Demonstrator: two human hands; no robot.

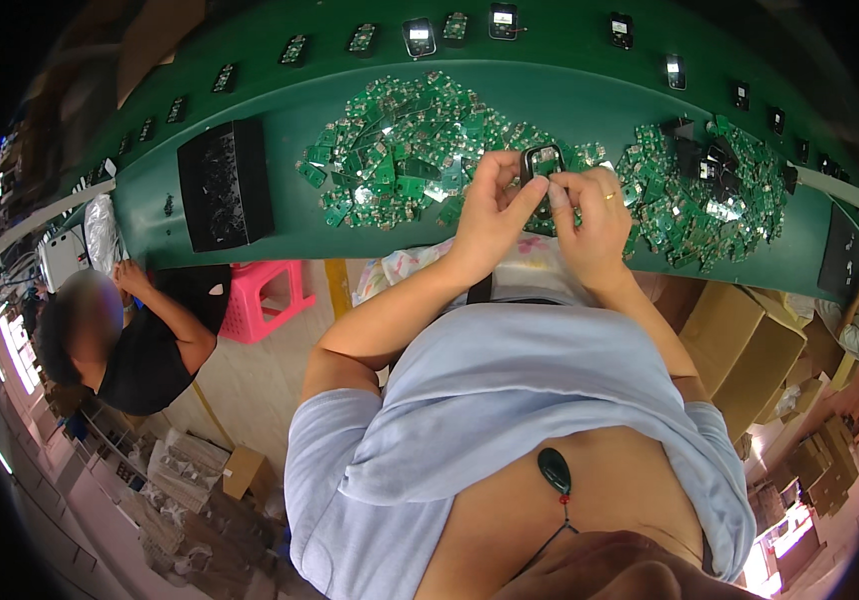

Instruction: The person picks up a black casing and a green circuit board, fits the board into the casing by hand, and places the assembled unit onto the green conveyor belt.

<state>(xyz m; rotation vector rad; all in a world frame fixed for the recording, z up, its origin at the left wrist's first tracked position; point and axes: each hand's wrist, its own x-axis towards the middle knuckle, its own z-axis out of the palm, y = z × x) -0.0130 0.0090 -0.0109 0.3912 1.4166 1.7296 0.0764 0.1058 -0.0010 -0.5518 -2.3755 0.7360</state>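
Head view: dark casing (527,164) in both hands (495,215) (597,222), bare tabletop (292,218) between boards (400,150) and box (254,180).

- Green workbench (290,228), twelve o'clock
- On it: circuit-board heap (400,150), twelve; second heap (672,195), two; black bin (256,185), ten
- Far green strip (565,45): electronic-device row (420,37), ten to two

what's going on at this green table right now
A person's left hand holds a small dark case, with the right hand's fingers at its lower end. Loose green circuit boards lie heaped beyond the hands and off to the right. A black box sits on the table to the left, and small devices line the far side.
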